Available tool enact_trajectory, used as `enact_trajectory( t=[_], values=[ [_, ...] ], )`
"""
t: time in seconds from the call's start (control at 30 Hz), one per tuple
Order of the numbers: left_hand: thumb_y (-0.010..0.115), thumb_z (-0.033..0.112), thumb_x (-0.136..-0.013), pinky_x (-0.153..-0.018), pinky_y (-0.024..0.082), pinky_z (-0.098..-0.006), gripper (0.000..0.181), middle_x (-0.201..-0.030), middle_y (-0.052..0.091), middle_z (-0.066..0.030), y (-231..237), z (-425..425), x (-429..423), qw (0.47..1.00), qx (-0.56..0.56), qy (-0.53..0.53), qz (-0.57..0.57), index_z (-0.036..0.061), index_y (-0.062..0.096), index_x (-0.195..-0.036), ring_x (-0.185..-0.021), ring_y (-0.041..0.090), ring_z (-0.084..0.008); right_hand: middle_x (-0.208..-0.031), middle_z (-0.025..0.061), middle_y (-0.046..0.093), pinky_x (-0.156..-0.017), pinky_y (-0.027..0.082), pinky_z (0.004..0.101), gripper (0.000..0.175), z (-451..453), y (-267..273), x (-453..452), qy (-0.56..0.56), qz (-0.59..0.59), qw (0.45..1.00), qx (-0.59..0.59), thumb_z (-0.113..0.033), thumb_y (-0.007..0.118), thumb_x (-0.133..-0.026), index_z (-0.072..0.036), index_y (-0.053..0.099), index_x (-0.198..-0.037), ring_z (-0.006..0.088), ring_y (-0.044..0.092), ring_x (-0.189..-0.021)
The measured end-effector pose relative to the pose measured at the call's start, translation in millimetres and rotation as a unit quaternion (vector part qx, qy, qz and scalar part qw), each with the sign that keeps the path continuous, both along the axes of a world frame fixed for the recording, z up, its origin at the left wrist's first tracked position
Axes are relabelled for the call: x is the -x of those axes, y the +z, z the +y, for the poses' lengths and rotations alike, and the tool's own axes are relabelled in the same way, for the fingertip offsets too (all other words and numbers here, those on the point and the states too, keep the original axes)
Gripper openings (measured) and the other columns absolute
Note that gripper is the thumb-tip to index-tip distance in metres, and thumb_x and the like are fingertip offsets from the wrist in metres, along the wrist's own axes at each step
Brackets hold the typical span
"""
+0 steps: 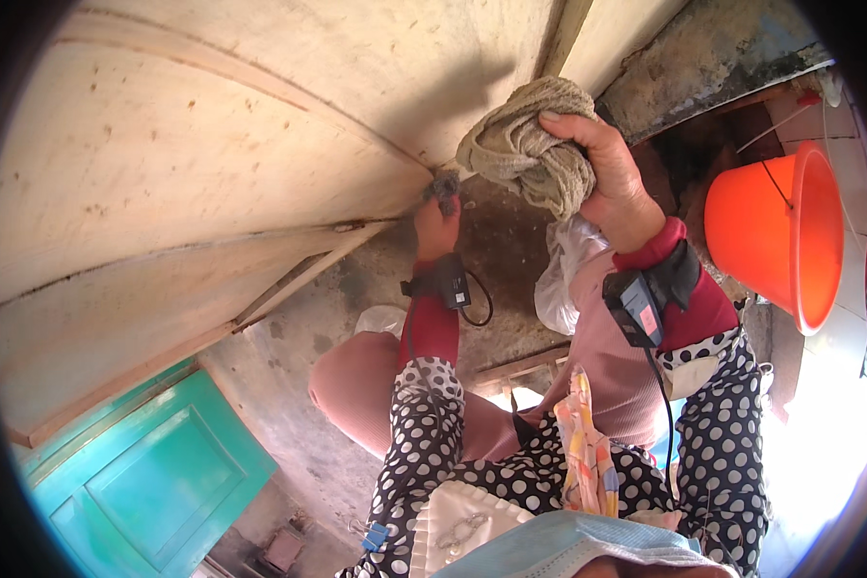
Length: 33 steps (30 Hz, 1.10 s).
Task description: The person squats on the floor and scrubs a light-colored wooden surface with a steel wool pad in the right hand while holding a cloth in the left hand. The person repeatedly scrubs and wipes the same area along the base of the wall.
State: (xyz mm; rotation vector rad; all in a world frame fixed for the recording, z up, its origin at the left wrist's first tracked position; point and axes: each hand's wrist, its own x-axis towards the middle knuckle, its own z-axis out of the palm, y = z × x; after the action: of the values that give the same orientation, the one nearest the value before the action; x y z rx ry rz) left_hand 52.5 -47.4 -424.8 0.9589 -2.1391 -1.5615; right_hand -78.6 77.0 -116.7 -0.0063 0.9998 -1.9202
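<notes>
My right hand [614, 170] grips a bunched, greyish-beige cloth [527, 148], raised in front of the pale panelled surface [209, 137], which has brown spots and dark seams. Lower and to the left, my left hand [437, 224] reaches to the bottom corner of the panels. Its fingers are closed around a dark grey, fuzzy scouring pad [444, 186], held against or very near the corner; contact cannot be told for sure. A shadow falls on the panel above the cloth. Both wrists carry strapped black devices with cables.
An orange plastic bucket [755, 224] is at the right. A teal panelled door [166, 477] shows at the lower left. Clear plastic bags [567, 271] are around my knees. The concrete floor [289, 383] is stained. A rough, dark-edged ledge [701, 68] lies at the upper right.
</notes>
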Motion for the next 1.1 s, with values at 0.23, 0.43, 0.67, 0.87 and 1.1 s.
enact_trajectory(
  t=[0.23,0.43,0.67,0.87,1.1],
  values=[
    [0.04,0.006,-0.087,-0.068,0.048,-0.0323,0.024,-0.102,0.054,-0.0134,133,-3,-25,0.726,-0.53,0.192,0.393,0.0023,0.047,-0.109,-0.09,0.053,-0.0253,-0.089,0.0126,0.06,-0.072,0.051,0.0338,0.026,4,-3,5,0.041,-0.026,0.999,0.007,-0.009,0.057,-0.076,0.004,0.054,-0.099,0.0219,0.06,-0.078],
    [0.046,0.013,-0.087,-0.069,0.048,-0.0301,0.026,-0.11,0.054,-0.0099,175,-23,-87,0.772,-0.435,0.11,0.45,0.0035,0.048,-0.112,-0.097,0.053,-0.0221,-0.088,0.0126,0.06,-0.072,0.051,0.0361,0.025,7,-3,9,0.032,-0.024,0.999,0.034,-0.01,0.058,-0.076,0.004,0.054,-0.097,0.0217,0.061,-0.078],
    [0.044,0.007,-0.084,-0.075,0.047,-0.0347,0.028,-0.11,0.053,-0.0105,13,-1,-88,0.998,-0.01,-0.057,-0.022,0.0037,0.048,-0.112,-0.098,0.052,-0.0245,-0.087,0.0123,0.061,-0.072,0.051,0.0338,0.025,4,-1,1,0.052,-0.026,0.998,0.032,-0.009,0.059,-0.076,0.004,0.054,-0.097,0.0216,0.061,-0.077],
    [0.039,0.002,-0.084,-0.075,0.047,-0.0356,0.028,-0.108,0.052,-0.0107,-25,-19,-50,0.999,-0.002,0.033,-0.043,0.0032,0.048,-0.11,-0.096,0.051,-0.0235,-0.089,0.0123,0.06,-0.071,0.051,0.0342,0.027,2,-1,3,0.014,-0.014,1.0,0.009,-0.007,0.058,-0.075,0.004,0.054,-0.1,0.0216,0.061,-0.078],
    [0.038,0.003,-0.084,-0.073,0.047,-0.033,0.027,-0.104,0.054,-0.008,123,1,-58,0.844,-0.428,0.165,0.277,0.0037,0.048,-0.11,-0.092,0.053,-0.0196,-0.09,0.0131,0.06,-0.072,0.051,0.0359,0.026,-9,2,-4,0.046,-0.009,0.998,0.029,-0.007,0.057,-0.076,0.003,0.052,-0.099,0.0239,0.06,-0.08]
  ],
)
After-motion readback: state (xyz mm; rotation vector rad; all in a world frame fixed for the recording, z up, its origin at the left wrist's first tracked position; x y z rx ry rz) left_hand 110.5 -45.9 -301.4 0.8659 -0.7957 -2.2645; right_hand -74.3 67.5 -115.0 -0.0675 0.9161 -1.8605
